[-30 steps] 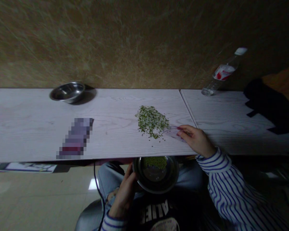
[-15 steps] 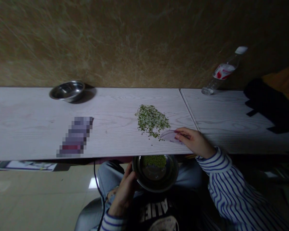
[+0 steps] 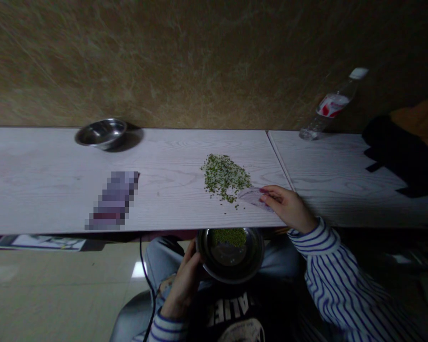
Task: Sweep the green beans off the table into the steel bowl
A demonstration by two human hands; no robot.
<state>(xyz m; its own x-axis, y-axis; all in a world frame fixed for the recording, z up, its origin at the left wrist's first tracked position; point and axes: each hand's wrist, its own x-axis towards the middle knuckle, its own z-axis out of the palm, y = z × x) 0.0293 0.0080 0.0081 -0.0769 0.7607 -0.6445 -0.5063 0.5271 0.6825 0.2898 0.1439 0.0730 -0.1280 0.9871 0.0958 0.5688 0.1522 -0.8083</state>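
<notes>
Clear protractor (image 3: 250,195) farther up woodgrain tabletop (image 3: 174,190)

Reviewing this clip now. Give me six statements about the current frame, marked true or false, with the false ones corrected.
1. The right hand holds a thin translucent piece. True.
2. The left hand grips the near metal bowl at its side. True.
3. Nothing lies inside that bowl. False: green grains lie in it.
4. A loose heap of green and whitish bits is spread on the tabletop. True.
5. The bottle has no cap. False: a white cap is on the bottle.
6. The second metal bowl is right of the heap in the picture. False: the second metal bowl is left of the heap.
</notes>
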